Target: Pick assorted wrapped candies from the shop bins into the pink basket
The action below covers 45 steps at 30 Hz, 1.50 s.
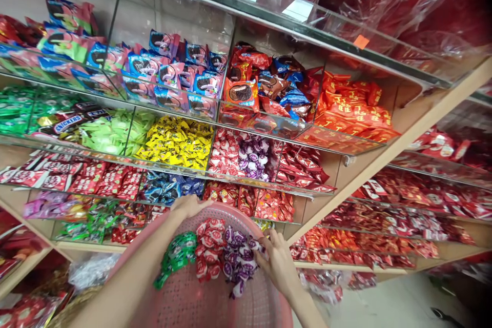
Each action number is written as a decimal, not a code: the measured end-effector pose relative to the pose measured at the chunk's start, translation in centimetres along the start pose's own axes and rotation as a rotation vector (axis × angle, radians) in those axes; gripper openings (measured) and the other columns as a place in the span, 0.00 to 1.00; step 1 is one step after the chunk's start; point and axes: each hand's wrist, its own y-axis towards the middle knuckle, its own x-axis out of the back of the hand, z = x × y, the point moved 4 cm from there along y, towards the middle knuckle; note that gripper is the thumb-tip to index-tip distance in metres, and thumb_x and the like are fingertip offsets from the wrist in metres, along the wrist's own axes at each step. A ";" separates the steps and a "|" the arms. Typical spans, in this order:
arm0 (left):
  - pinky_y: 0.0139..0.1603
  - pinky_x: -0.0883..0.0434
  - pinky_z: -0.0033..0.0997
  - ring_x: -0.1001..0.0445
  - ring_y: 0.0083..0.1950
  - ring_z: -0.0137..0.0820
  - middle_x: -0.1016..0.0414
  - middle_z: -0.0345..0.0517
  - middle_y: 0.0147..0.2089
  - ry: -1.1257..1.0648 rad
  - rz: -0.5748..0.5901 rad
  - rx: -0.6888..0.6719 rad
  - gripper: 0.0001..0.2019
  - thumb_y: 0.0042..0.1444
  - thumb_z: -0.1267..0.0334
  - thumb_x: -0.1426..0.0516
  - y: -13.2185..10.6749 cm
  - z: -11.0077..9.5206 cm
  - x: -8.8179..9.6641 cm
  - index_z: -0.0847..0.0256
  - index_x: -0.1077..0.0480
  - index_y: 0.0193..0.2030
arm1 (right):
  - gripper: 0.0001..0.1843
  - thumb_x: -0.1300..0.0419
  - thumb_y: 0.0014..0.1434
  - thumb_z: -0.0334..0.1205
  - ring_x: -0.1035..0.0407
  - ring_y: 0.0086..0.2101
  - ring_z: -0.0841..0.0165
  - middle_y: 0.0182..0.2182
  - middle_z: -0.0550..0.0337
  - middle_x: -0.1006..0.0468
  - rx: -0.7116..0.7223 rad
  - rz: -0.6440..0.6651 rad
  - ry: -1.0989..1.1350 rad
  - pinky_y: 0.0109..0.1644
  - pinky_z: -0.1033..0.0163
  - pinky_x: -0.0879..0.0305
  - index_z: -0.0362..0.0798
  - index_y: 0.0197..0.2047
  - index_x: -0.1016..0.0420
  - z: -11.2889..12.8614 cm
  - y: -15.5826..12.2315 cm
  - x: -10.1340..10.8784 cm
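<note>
head view: person is holding a pink basket [200,294] low at 6 o'clock, in front of shelves [384,151] packed w/ candy bins.

progress, judging by what's lying in the basket: three sorts are sitting in it, bunched at its far side. green candies [177,253] are lying at 9 o'clock of the pile, red-white candies [209,248] in the middle and purple candies [238,256] at 3 o'clock. the piles are small and most of the basket floor toward 6 o'clock is showing bare, so it's looking lightly filled w/ plenty of room left. a shelf bin [240,156] at 12 o'clock above the basket is holding what look like the same red-white and purple sorts and is looking well stocked. yellow candies [177,141] are sitting in the bin at 9 o'clock of it; none of those are showing in the basket.

left hand [188,206] is gripping the basket's far rim at approx 11 o'clock, fingers [200,203] curling over the edge and closing on it, forearm running along the basket's left side.

right hand [279,265] is reaching in from 4 o'clock. its fingers [265,255] are bending loosely, approx half open, tips touching the purple candies at the pile's 3 o'clock edge. can't tell whether they're pinching a piece or just resting on the pile.
</note>
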 end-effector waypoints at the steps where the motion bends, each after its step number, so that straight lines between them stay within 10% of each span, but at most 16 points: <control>1: 0.42 0.32 0.41 0.27 0.44 0.48 0.23 0.58 0.41 0.002 0.000 0.000 0.40 0.40 0.28 0.63 0.0 0.0 0.0 0.60 0.25 0.33 | 0.07 0.45 0.54 0.41 0.37 0.40 0.60 0.41 0.53 0.33 -0.013 0.007 -0.029 0.39 0.57 0.39 0.52 0.37 0.30 0.0 0.0 -0.2; 13: 0.41 0.32 0.41 0.27 0.44 0.48 0.23 0.58 0.41 0.004 -0.016 0.003 0.38 0.41 0.30 0.62 0.2 0.2 -0.3 0.59 0.25 0.31 | 0.13 0.45 0.49 0.33 0.41 0.49 0.55 0.52 0.49 0.36 -0.095 0.112 -0.078 0.47 0.51 0.41 0.51 0.40 0.31 -0.2 -0.6 -2.4; 26: 0.42 0.32 0.44 0.27 0.44 0.50 0.23 0.59 0.41 0.004 -0.039 -0.009 0.38 0.42 0.30 0.61 0.6 0.6 -0.7 0.61 0.25 0.35 | 0.10 0.50 0.58 0.42 0.37 0.39 0.64 0.34 0.55 0.29 -0.021 -0.237 0.086 0.43 0.61 0.41 0.48 0.38 0.31 2.9 14.7 10.3; 33: 0.42 0.32 0.43 0.27 0.45 0.50 0.23 0.58 0.40 -0.021 -0.047 0.002 0.37 0.42 0.30 0.60 0.7 0.7 -0.7 0.60 0.25 0.32 | 0.16 0.44 0.54 0.48 0.36 0.43 0.60 0.41 0.46 0.30 -0.252 -0.004 -0.095 0.42 0.60 0.40 0.44 0.38 0.27 2.6 22.1 8.0; 45: 0.43 0.33 0.44 0.28 0.45 0.51 0.24 0.63 0.43 -0.036 -0.046 -0.002 0.40 0.41 0.29 0.61 1.1 1.0 -1.1 0.62 0.25 0.35 | 0.23 0.43 0.49 0.54 0.35 0.45 0.57 0.46 0.43 0.33 -0.382 0.103 -0.019 0.43 0.57 0.38 0.43 0.41 0.27 2.1 23.3 6.6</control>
